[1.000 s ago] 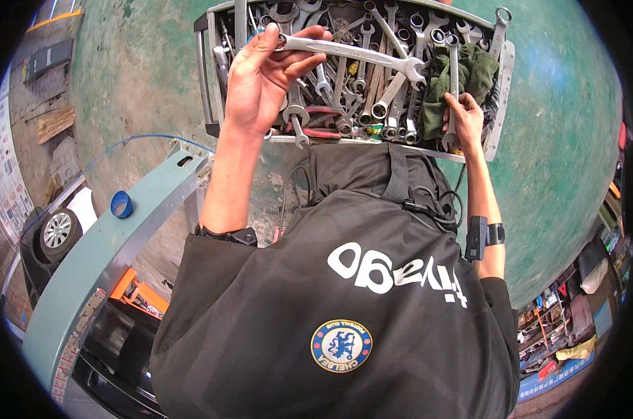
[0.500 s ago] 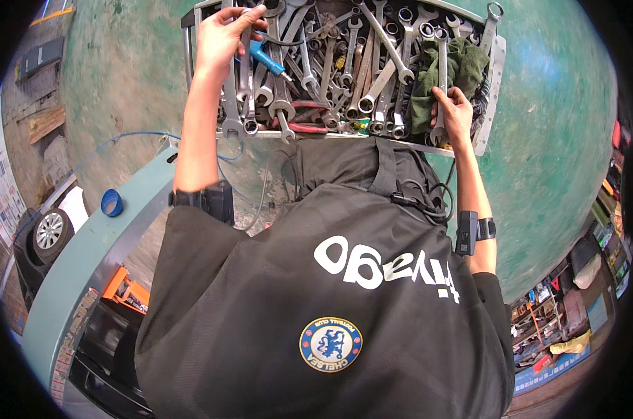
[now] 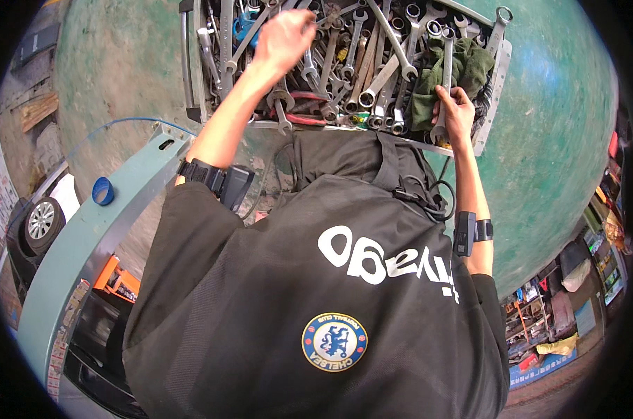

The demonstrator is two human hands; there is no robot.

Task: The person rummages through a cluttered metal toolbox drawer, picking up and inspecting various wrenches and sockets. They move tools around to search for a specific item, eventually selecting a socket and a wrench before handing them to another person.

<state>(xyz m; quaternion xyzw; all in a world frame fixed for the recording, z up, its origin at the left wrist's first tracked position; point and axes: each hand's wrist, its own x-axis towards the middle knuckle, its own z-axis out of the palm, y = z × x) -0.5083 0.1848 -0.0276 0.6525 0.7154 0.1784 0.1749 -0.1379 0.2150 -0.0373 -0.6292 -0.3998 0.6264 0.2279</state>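
A metal drawer [image 3: 497, 91] full of loose wrenches lies in front of me. At its right side my right hand [image 3: 457, 116] pinches the lower end of a combination wrench [image 3: 447, 73], which stands over a crumpled green cloth [image 3: 473, 66]. Over the left part of the drawer, my left hand [image 3: 286, 40] is smeared by motion, and whether it grips anything does not show. Beside it lie a slanting wrench [image 3: 250, 40] and a partly hidden blue tool [image 3: 244, 24]. Red-handled pliers [image 3: 308, 120] rest near the drawer's front edge.
At left, a grey-green steel beam [image 3: 131, 171] carries a blue ring-shaped cup [image 3: 102, 190]. A car wheel [image 3: 42, 222] shows beyond it. The green floor [image 3: 547, 140] spreads around the drawer. Cluttered shelves [image 3: 540, 321] stand at lower right.
My left hand has swung right across the drawer from its left end. The blue tool now lies farther back and left. My right hand keeps its hold on the wrench.
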